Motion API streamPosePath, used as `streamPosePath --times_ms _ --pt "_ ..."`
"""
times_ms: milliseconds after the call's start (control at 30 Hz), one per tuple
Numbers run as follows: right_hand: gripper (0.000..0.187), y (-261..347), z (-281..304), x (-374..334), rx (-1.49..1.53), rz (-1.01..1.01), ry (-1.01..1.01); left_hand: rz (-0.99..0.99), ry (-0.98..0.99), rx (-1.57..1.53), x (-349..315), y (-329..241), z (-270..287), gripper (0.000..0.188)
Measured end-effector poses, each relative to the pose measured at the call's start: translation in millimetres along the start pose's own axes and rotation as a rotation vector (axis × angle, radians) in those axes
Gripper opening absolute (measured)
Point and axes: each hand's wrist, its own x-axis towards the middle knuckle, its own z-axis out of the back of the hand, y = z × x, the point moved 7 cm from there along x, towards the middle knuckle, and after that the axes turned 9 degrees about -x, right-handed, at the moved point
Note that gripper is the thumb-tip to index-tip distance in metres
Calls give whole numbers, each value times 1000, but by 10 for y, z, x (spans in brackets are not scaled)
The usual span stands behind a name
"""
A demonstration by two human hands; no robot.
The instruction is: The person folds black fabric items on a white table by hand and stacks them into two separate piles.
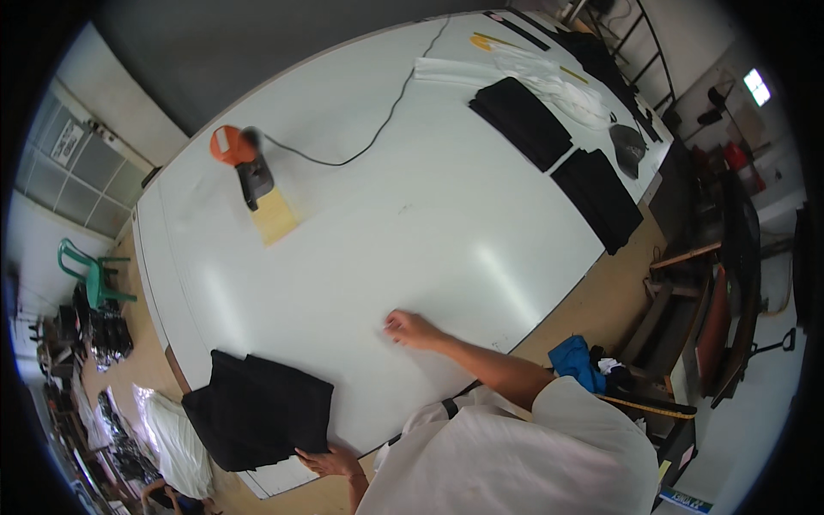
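Observation:
A folded stack of black fabric lies at the near left corner of the white table. My left hand is at its near right corner, with fingers stretched out and fingertips against the cloth edge. Over the bare tabletop, right of the fabric, is my right hand. Its fingers are curled together, and whatever they may hold is too small to make out.
An orange and black corded power tool stands on a yellow sheet at the far left. Two folded black fabric stacks, a dark cap and white cloth lie far right. A green chair stands left of the table.

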Motion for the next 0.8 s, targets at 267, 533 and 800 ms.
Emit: streamPosePath --times_ms 267,533,800 --pt "30 -609 4316 -88 -382 -29 -999 -257 -61 -85 201 490 -242 75" --pt "69 -382 7066 303 -641 -224 -1052 95 -55 149 -834 -271 237 72" --pt "46 -282 7597 579 -776 -326 -767 -322 617 -547 -1499 -3742 -412 26"
